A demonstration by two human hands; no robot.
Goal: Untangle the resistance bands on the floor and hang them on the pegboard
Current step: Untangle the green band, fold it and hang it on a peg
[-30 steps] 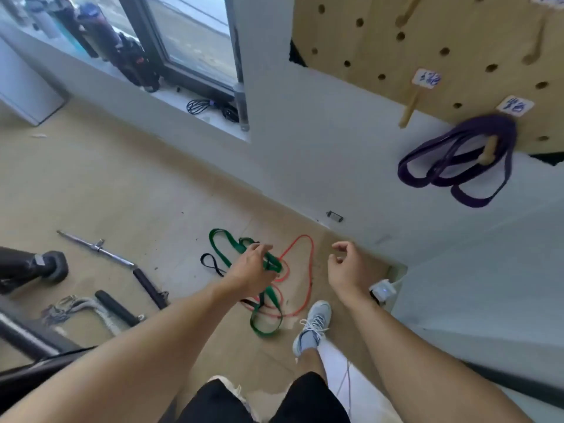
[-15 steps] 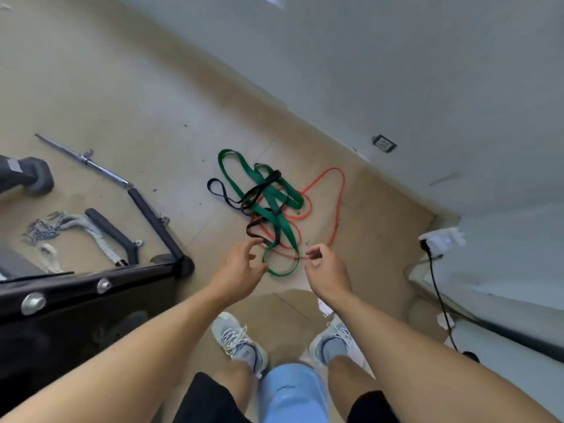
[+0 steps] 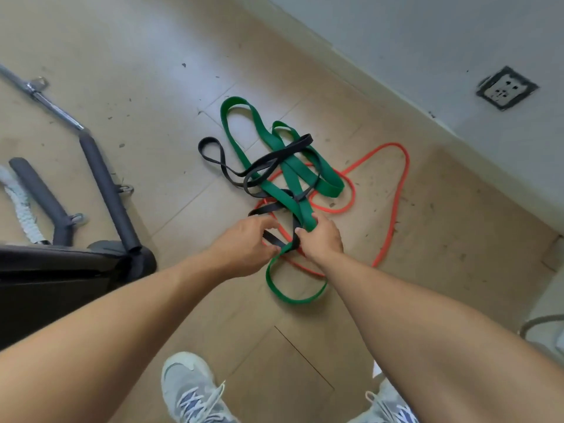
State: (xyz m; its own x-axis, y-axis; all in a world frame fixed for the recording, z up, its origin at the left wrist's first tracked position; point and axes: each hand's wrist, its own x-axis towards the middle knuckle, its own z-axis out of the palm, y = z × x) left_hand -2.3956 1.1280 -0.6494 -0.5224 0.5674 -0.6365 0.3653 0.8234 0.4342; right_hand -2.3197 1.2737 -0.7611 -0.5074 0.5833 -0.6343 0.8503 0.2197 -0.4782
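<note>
Your left hand (image 3: pixel 244 247) and right hand (image 3: pixel 320 239) are both down at the near end of the tangle on the pale wood-look floor (image 3: pixel 137 71), close together with a narrow gap between them. Your right hand is closed around a strand of the wide flat green rubber resistance band (image 3: pixel 274 138), and the narrow black rubber band (image 3: pixel 262 164) passes under its thumb too. Your left hand's fingers curl onto the black band where it crosses toward your right hand; whether they truly pinch it, you cannot tell from here. The green band's long axis runs from the loop nearest you, lying on the floor below your right wrist, away and slightly left to its far loop out on the open floor; a shorter loop of it lies folded off to the right. The black band lies across it, stretching left to a small loop on bare floor. The thin orange-red rubber band (image 3: pixel 403 178) lies under both and bulges right toward the grey wall (image 3: pixel 427 41), which carries a white wall socket (image 3: pixel 506 88). At left lie a chrome bar with a dark foam grip (image 3: pixel 103 181) and a second dark padded handle (image 3: pixel 39 193). Your grey laced trainers (image 3: pixel 189 389) stand at the bottom edge.
</note>
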